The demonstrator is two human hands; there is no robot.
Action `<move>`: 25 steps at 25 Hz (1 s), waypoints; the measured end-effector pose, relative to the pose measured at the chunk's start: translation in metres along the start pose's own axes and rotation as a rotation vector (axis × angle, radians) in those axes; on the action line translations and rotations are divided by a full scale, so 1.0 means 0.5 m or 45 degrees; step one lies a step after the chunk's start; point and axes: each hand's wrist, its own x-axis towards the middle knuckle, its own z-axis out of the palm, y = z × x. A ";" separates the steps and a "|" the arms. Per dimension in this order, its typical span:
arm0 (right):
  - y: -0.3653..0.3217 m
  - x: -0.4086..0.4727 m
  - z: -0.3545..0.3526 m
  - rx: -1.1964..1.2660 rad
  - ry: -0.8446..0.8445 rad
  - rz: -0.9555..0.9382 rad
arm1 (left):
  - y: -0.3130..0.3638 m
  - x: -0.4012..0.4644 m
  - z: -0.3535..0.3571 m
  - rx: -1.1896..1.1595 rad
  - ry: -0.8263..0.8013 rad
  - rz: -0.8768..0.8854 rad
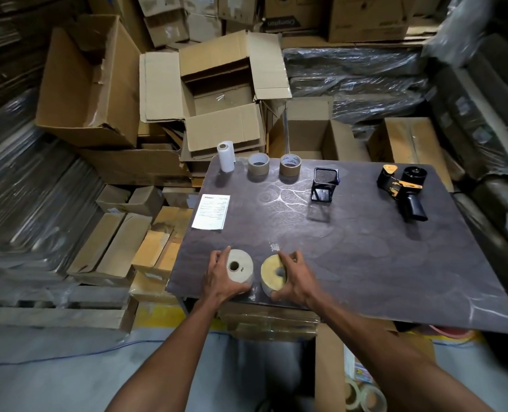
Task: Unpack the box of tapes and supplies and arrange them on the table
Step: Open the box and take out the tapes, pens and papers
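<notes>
Two thick rolls lie flat near the front edge of the dark table. My left hand grips the pale roll from its left side. My right hand holds the yellowish roll from its right. Along the back edge stand a white film roll and two brown tape rolls. Further right are a black mesh holder and a black-and-orange tape dispenser. A printed sheet lies at the left edge.
An open cardboard box sits behind the table among piled cartons. Flattened boxes and plastic-wrapped stacks fill the left. Another carton with tape rolls beside it stands on the floor under the table's front right.
</notes>
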 end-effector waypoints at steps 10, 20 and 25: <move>0.023 -0.016 -0.013 0.048 -0.095 0.115 | -0.003 -0.104 0.047 0.075 0.289 0.069; 0.146 -0.151 -0.072 0.127 -0.080 0.286 | 0.094 -0.271 0.149 -0.008 0.081 0.299; 0.233 -0.269 -0.098 0.105 0.026 0.253 | 0.163 -0.350 0.237 -0.012 -0.074 0.282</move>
